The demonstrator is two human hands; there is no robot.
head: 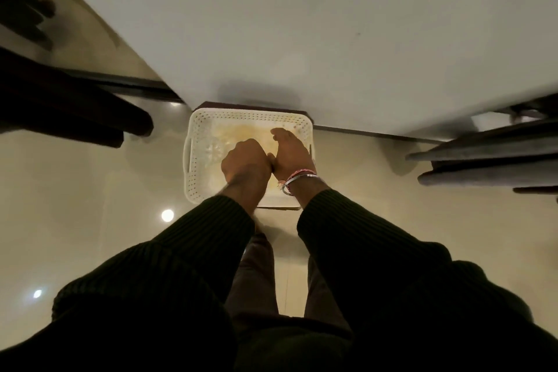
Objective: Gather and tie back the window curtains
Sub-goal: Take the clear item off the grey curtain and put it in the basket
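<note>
Curtains: dark folds (pixel 75 118) hang at left, grey folds (pixel 489 157) at right, both ungathered and well apart from the hands. Left hand (pixel 246 164) and right hand (pixel 291 154) reach into a white basket (pixel 193 160); fingers hidden, so grip cannot be told. Risk: yellowish contents, possibly ties, tangling or slipping on lifting.

Both hands, the left hand (pixel 246 164) and the right hand (pixel 291 155), reach down side by side into a white perforated basket (pixel 193 157) on the glossy floor (pixel 90 190); its walls hem them in on every side, open only from above. The basket's far edge sits at the foot of a pale wall (pixel 332 39). Dark curtain folds (pixel 75 112) hang at the left and grey curtain folds (pixel 483 160) at the right, with bare floor between each and the basket.
</note>
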